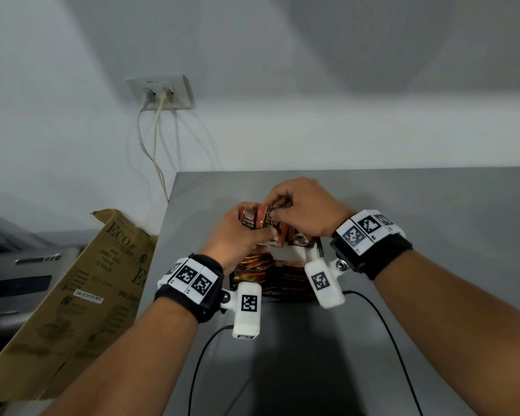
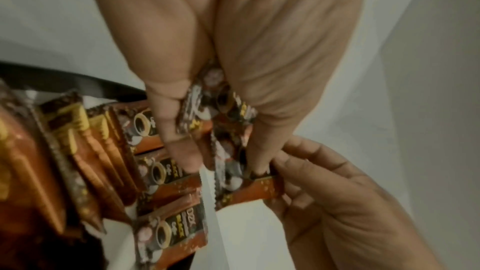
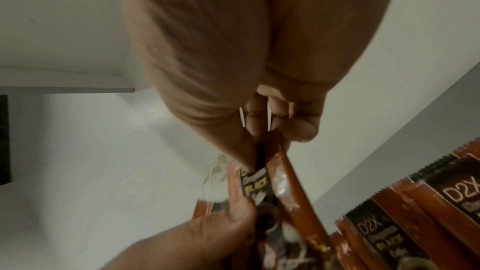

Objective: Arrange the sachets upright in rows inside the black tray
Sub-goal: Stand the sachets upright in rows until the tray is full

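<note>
Cardboard box (image 1: 81,283) left of tray (image 1: 320,250); hands (image 1: 300,210) hide sachets (image 1: 261,220).

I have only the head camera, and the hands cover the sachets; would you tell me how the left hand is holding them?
Observer: The left wrist view shows the left hand gripping a small bundle of sachets between thumb and fingers, not a single one.
Operator: Thank you. And the right hand?
Observer: In the right wrist view, the right hand pinches the top end of an orange-edged sachet at that bundle.
Operator: What about the ones beside them?
Observer: The right wrist view shows a row of sachets packed side by side, serrated ends showing, printed D2X Black.
</note>
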Motion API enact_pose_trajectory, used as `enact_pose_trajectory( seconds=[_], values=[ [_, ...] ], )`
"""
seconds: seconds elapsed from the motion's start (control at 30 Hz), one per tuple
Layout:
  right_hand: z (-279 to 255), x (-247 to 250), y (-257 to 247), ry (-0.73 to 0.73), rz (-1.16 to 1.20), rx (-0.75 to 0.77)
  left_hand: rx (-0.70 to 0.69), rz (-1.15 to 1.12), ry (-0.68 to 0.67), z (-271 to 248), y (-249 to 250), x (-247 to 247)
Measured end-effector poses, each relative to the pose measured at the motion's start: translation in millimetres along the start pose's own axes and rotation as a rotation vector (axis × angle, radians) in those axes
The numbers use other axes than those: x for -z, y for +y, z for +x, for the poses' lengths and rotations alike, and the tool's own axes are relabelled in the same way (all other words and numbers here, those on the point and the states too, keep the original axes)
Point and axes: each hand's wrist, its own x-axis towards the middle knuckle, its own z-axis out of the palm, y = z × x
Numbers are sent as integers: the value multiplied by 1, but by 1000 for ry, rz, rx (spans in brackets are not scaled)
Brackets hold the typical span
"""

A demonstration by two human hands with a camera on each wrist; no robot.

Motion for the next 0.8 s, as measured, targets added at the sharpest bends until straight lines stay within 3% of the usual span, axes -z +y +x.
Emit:
enact_pose_trajectory(
  seconds=[0.07, 0.17, 0.53, 0.8],
  values=[
    [7, 2, 3, 73, -72, -25, 21, 17, 153, 2, -1, 7],
    [14, -5, 14, 5, -204, -68, 56, -5, 315, 2, -2, 22],
    [25, -43, 33, -182, -413, -149, 103, -37, 280, -6, -10, 34],
    [29, -44, 32, -160, -466, -138, 102, -31, 259, -4, -17, 36]
  ],
)
